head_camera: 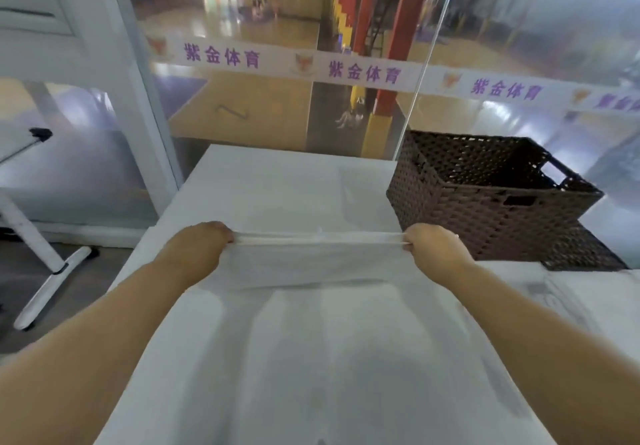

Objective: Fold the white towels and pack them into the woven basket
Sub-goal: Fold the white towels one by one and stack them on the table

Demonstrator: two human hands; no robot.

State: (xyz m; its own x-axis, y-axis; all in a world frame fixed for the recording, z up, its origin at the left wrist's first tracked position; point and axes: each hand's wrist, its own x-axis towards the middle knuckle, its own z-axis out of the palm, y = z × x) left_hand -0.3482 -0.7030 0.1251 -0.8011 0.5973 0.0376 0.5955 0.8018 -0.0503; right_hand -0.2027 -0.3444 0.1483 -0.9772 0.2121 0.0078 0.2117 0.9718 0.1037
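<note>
Both bare forearms reach forward, the left coming in from 8 o'clock and the right from 4 o'clock. The left hand (202,245) and right hand (431,245) sit level with each other, backs up and fingers curled. Each pinches one end of a taut edge of the white towel (311,264).

Stretched taut between the left grip (199,247) and the right grip (434,247), a white towel (318,261) spans the middle of the counter (242,167). Beyond it, bare counter runs to a glass wall (242,98) that closes the far edge. A dark woven basket (485,209), open-topped, blocks the far right corner, just beside the right grip. Left of the counter lies open floor with a white stand (52,289).
</note>
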